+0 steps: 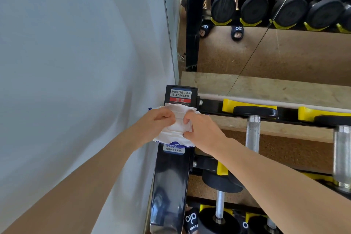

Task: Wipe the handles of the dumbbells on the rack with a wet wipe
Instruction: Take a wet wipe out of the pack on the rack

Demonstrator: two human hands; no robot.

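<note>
Atop the black end post (171, 176) of the dumbbell rack (210, 109), beside a pale wall (76, 62), a white wet wipe (178, 119) is held between both hands. The left hand (157, 122) is curled, with its fingertips pinching the wipe's left side; the right hand (203, 132) is likewise curled, with thumb and fingers pinching the right side. The wipe is bunched and folded between them, directly above a wipe packet (173, 145) with blue print that rests on the post. A warning label (180, 96) with a red band is seen on the post just beyond the wipe.

To the right, dumbbells are laid in yellow cradles (229, 105) on the rack. The nearest dumbbell handle (252, 135), knurled and silver, is positioned just right of the right wrist, apart from the wipe. A second handle (341, 157) is seen at the far right edge. Behind the rack, a mirror (284, 47) reflects dumbbells and sandalled feet.
</note>
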